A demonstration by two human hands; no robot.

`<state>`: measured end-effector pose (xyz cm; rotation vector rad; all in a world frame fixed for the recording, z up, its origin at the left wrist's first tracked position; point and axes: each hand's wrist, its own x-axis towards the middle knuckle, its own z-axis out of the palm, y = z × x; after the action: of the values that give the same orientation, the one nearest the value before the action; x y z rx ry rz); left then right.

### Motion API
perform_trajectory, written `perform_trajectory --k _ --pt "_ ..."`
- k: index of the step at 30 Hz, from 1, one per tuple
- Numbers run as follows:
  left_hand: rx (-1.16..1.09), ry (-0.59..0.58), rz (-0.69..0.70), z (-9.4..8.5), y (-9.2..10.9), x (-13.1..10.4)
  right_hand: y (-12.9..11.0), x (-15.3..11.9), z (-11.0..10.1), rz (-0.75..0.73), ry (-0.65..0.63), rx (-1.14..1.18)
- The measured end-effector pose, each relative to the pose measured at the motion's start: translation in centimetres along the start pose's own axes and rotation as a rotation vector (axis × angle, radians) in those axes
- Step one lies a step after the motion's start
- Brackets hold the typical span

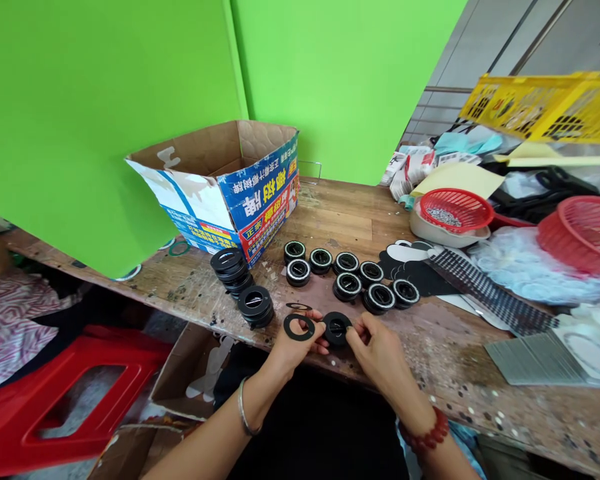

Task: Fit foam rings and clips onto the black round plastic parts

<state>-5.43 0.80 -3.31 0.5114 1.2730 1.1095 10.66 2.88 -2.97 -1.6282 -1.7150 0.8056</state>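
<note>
My left hand [291, 348] is closed, with a flat black ring [290, 327] held at its thumb and fingers. Its fingertips also reach the near left side of a round black part [336, 327] with a slot across its middle. Pinching the right rim of that part is my right hand [380, 347]. Another thin black ring [299, 306] is just beyond my left hand. To the left are a short stack of black round parts [256, 303] and a taller stack [229, 263]. Beyond my hands stand several round black parts with whitish rims [347, 285].
An open cardboard box [260, 207] stands at the back left against a green panel [340, 87]. On the right are a red basket [457, 207], a perforated black strip [490, 290] and grey sheets [535, 353]. A red stool [80, 347] and a person's patterned sleeve [15, 320] are at left.
</note>
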Motion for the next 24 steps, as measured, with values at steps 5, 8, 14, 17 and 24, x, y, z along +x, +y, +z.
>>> perform_trajectory --k 5,8,14,17,24 --pt "0.06 -0.013 -0.021 0.4 0.6 0.5 0.8 1.5 -1.2 0.217 -0.328 0.254" --pt "0.103 -0.037 -0.018 0.8 0.8 1.2 0.8 2.4 -0.9 0.406 -0.491 0.47" --pt "0.163 -0.05 0.054 1.8 0.9 2.6 -0.4 3.4 0.6 0.369 -0.45 0.541" --pt "0.163 -0.054 0.089 1.8 0.8 2.0 -0.6 3.4 0.5 0.347 -0.439 0.543" --pt "0.172 0.087 0.339 -2.4 -1.1 -3.0 -3.1 3.4 -1.8 0.333 -0.477 0.699"
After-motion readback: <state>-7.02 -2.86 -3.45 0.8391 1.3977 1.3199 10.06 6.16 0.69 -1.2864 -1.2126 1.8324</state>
